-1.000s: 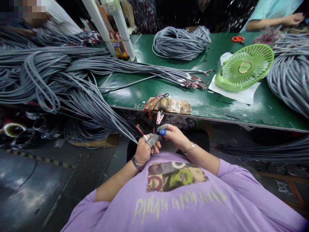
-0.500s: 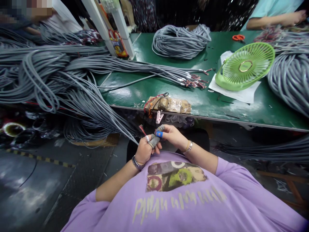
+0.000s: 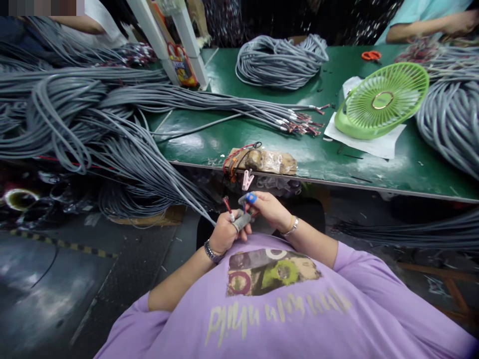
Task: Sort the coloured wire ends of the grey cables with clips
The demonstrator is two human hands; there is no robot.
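My left hand [image 3: 224, 233], grey coverings on its fingers and a watch at the wrist, is closed round a grey cable [image 3: 209, 218] just below its end. Thin red and dark stripped wires [image 3: 226, 203] stick up above that hand past a white band. My right hand [image 3: 275, 212], with blue tape on the thumb and a grey covering on a finger, pinches thin coloured wires close to the left fingertips. Fingers hide where those wires begin.
A green table [image 3: 209, 144] carries bundled grey cables [image 3: 179, 99], a coiled cable [image 3: 280, 62], a green fan [image 3: 381, 102] and orange-handled scissors [image 3: 371, 56]. At its front edge are a taped wooden block [image 3: 279, 162] and a pink clip [image 3: 247, 180]. Co-workers' arms [image 3: 422, 32] show beyond.
My right fingertips have moved slightly up and away from the left thumb, so thin wires show between the hands. The stripped ends above my left hand have shifted a little right.
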